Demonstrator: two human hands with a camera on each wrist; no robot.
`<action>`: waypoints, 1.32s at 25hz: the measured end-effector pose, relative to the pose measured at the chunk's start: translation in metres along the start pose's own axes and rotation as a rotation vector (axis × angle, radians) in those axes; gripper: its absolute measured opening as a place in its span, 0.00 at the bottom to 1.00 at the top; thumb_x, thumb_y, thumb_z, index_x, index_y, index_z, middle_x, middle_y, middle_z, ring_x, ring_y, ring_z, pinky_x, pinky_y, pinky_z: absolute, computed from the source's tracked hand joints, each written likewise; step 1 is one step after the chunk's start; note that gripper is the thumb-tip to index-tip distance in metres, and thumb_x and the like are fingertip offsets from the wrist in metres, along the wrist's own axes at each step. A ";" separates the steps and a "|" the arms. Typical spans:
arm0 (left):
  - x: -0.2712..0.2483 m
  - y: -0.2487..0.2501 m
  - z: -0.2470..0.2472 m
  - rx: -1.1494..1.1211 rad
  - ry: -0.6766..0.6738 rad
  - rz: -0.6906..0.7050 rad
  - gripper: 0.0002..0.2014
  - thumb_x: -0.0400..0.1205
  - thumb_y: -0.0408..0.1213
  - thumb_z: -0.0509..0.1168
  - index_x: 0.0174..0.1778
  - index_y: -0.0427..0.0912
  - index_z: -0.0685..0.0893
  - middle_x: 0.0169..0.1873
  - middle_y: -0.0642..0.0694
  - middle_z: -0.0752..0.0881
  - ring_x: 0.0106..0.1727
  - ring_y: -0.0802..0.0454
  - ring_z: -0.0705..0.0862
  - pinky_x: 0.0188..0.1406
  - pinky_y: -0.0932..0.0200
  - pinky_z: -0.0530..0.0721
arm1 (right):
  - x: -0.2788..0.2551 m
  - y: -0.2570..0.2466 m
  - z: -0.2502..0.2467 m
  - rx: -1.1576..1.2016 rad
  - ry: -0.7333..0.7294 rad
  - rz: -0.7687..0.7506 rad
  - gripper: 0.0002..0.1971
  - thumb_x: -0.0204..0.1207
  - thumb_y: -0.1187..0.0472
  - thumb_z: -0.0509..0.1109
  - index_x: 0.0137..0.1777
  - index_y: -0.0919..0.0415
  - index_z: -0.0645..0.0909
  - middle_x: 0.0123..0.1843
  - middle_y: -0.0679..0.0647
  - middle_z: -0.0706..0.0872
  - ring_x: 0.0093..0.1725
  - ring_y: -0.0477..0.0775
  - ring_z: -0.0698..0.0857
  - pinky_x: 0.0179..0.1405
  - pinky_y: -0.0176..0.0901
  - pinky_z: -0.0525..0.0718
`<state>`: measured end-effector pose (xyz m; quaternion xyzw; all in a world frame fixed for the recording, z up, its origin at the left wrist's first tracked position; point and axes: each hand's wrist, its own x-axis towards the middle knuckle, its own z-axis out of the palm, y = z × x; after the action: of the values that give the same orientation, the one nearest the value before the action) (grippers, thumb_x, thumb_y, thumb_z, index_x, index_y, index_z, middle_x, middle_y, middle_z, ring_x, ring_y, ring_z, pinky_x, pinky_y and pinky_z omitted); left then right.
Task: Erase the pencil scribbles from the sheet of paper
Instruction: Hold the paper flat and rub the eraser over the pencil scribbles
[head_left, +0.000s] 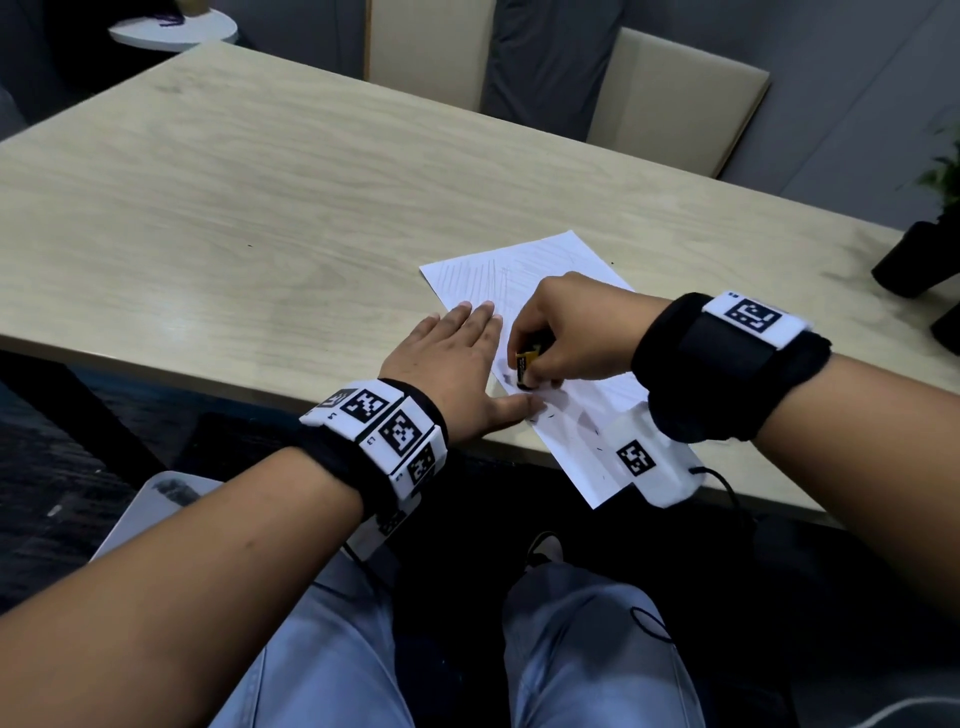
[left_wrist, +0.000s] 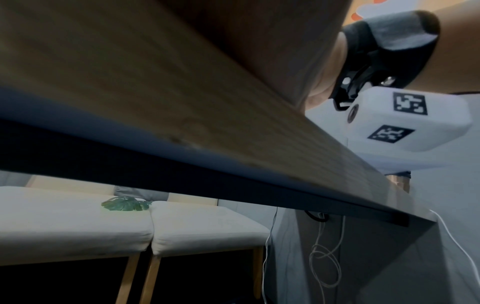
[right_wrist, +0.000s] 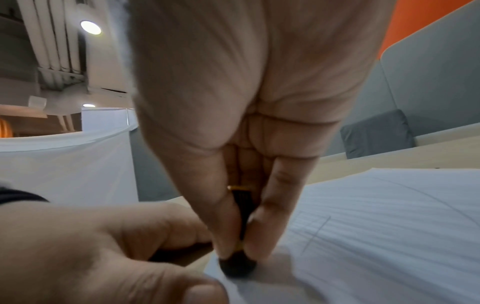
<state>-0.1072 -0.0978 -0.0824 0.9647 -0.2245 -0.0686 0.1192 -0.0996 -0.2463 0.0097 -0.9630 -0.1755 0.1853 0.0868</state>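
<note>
Sheet of paper (head_left: 524, 270) lies at near edge of surface (head_left: 260, 208). Right hand (head_left: 571, 332) pinches eraser (head_left: 527, 366) w/ tip on sheet; left hand (head_left: 452, 358) flat, fingers straight, pinning it. Short light strokes, away from pinning hand, avoid creasing.

Black eraser (head_left: 525, 370) upright on scribbled sheet (head_left: 524, 260)

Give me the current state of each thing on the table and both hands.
sheet of paper: flat on table, near corner overhanging the edge, pencil scribbles remaining.
eraser: upright, black tip on the paper.
right hand: pinches the eraser.
left hand: flat, fingers straight, presses the paper's edge.
table: bears the paper.
</note>
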 end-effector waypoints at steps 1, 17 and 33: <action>0.000 0.000 0.000 0.003 -0.001 0.000 0.53 0.74 0.77 0.49 0.87 0.47 0.43 0.87 0.53 0.42 0.86 0.56 0.39 0.85 0.51 0.41 | 0.002 0.000 0.000 0.004 0.028 -0.002 0.07 0.65 0.64 0.76 0.43 0.54 0.89 0.31 0.48 0.89 0.37 0.45 0.87 0.43 0.46 0.88; -0.001 0.001 -0.001 0.020 -0.006 -0.009 0.52 0.75 0.76 0.49 0.87 0.46 0.43 0.86 0.53 0.41 0.86 0.56 0.39 0.85 0.51 0.41 | 0.002 0.010 0.008 0.040 0.139 -0.019 0.10 0.67 0.62 0.74 0.48 0.51 0.89 0.31 0.40 0.85 0.35 0.40 0.82 0.38 0.37 0.81; 0.000 0.000 0.000 0.047 -0.002 -0.006 0.52 0.75 0.77 0.47 0.87 0.45 0.44 0.87 0.52 0.42 0.86 0.55 0.40 0.85 0.52 0.41 | -0.001 0.017 0.009 0.095 0.191 0.041 0.07 0.68 0.61 0.75 0.46 0.53 0.89 0.33 0.42 0.86 0.37 0.41 0.84 0.40 0.40 0.84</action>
<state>-0.1075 -0.0981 -0.0824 0.9678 -0.2233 -0.0647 0.0963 -0.0987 -0.2620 -0.0017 -0.9745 -0.1377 0.1024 0.1448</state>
